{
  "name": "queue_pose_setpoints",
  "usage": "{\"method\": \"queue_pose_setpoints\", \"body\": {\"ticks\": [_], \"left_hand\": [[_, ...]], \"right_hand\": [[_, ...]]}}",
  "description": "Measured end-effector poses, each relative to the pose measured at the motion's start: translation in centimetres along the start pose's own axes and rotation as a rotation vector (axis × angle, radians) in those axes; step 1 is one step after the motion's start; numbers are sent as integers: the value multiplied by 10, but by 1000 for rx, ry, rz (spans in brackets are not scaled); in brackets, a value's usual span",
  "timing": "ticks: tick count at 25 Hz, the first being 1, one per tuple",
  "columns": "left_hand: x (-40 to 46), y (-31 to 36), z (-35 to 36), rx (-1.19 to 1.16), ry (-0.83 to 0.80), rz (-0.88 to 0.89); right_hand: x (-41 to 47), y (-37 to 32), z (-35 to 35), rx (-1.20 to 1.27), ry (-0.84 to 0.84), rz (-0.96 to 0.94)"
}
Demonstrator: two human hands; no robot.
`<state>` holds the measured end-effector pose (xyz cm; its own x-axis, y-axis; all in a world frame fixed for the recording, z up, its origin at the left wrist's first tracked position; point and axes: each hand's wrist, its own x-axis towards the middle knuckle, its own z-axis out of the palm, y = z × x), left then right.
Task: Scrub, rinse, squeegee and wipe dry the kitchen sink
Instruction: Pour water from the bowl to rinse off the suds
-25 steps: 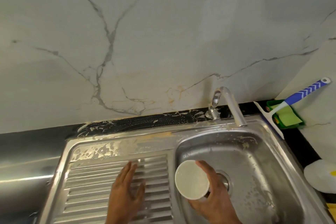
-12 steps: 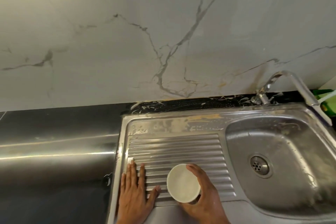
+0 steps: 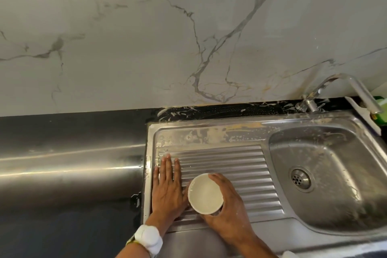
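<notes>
Two hands on drainboard [image 3: 230, 165], left hand [image 3: 167, 186] flat, right hand [image 3: 226, 205] gripping bowl [image 3: 205, 194]

A dark, glossy bench [image 3: 69, 174] runs along the foot of a marble-veined wall; a steel sink [image 3: 209, 134] is set into its right part, ribbed drainboard [image 3: 230, 165] left of the basin [image 3: 335, 163]; pale smears streak the strip behind the sink; the left hand [image 3: 167, 188] lies flat on the drainboard's ribs.
</notes>
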<state>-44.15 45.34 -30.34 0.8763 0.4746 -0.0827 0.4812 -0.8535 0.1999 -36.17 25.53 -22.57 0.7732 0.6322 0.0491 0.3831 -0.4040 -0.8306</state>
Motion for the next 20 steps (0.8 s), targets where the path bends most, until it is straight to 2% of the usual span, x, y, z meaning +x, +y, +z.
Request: {"method": "queue_pose_setpoints", "body": {"ticks": [3, 6, 13, 16, 20], "left_hand": [[18, -8, -1, 12, -4, 69], [34, -5, -5, 18, -20, 16], [63, -10, -14, 58, -48, 69], [68, -11, -18, 94, -67, 179], [68, -10, -15, 97, -48, 216]], "right_hand": [[7, -7, 5, -33, 8, 58], [16, -10, 11, -115, 6, 87], [38, -18, 15, -230, -2, 127], [48, -27, 10, -252, -16, 162], [57, -30, 9, -287, -46, 201]]}}
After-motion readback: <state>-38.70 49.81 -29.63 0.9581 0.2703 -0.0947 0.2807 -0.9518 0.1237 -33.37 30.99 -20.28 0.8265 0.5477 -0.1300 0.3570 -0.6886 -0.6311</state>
